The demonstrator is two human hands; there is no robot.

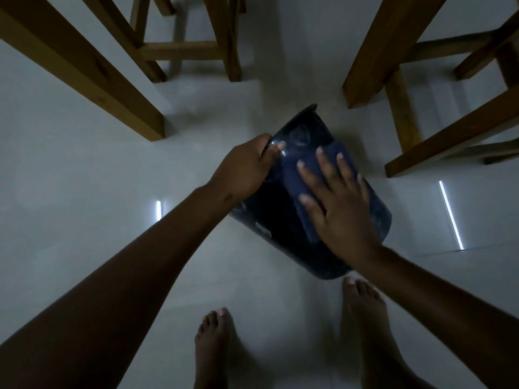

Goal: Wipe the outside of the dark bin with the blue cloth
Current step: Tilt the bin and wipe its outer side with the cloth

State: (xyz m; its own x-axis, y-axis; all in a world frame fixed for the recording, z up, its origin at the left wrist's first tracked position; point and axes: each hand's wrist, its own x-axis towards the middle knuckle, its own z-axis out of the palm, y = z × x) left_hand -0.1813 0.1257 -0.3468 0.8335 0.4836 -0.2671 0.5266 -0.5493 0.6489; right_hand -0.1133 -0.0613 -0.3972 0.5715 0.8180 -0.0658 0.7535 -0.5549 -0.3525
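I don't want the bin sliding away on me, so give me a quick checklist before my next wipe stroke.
1. Left hand steadying the dark bin: ok, fingers wrap its left edge.
2. Blue cloth flat under the right hand: ok, palm and spread fingers press it on the bin's side.
3. Bin lying tilted on the floor: ok, outside faces up.
4. Room from the wooden legs: ok, they stand apart from the bin.
5. Feet clear: not ok, right toes sit close to the bin's near end.
6. Surface already clean: cannot tell, too dim.
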